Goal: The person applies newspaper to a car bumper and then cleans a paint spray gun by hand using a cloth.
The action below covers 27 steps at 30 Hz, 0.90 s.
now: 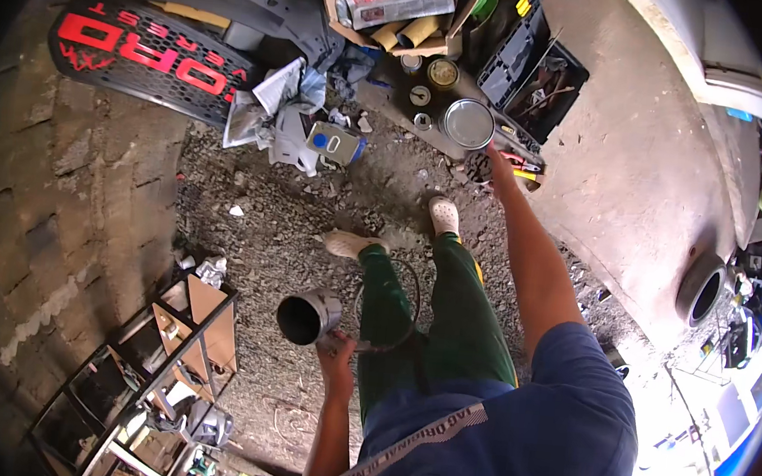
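The left hand (336,352) curls round a grey, open-mouthed metal cylinder (329,309), lower centre; the right hand (499,169) is beside a round silver-topped tin (469,123), upper centre, grip unclear. An open black plastic toolbox (512,57) crowds close.

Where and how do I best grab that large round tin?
Take the large round tin by its side, below the rim, probably from the near right, by your right hand: its top looks flat with no visible handle, and small containers crowd its left.
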Available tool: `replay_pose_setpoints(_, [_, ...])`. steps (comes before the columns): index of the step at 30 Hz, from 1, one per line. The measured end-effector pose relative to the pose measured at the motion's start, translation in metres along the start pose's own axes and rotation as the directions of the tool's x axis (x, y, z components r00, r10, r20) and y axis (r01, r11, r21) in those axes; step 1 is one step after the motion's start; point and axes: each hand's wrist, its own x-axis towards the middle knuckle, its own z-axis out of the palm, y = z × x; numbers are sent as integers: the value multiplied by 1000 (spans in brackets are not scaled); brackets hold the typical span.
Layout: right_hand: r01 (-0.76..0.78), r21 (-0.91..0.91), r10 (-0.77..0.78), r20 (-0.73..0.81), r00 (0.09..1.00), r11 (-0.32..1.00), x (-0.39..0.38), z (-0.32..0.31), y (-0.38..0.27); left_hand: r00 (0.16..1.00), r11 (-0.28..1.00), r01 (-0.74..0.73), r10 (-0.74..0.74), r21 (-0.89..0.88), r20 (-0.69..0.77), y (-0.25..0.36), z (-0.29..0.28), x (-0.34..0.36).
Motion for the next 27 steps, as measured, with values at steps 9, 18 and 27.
replay_pose_setpoints(9, [23, -135, -17, 45, 999, 991, 118, 2, -24, 932, 941, 337, -337, -20, -136, -37, 35, 0])
replay_pose_setpoints(18, [180, -889, -265, 70, 962, 420, 134, -12, 28, 955, 902, 221, -124, 372, -268, -67, -44, -21])
replay_pose_setpoints(27, [352, -926, 247, 376, 893, 136, -111, -87, 67, 816, 964, 266, -239, -25, -527, -113, -118, -86])
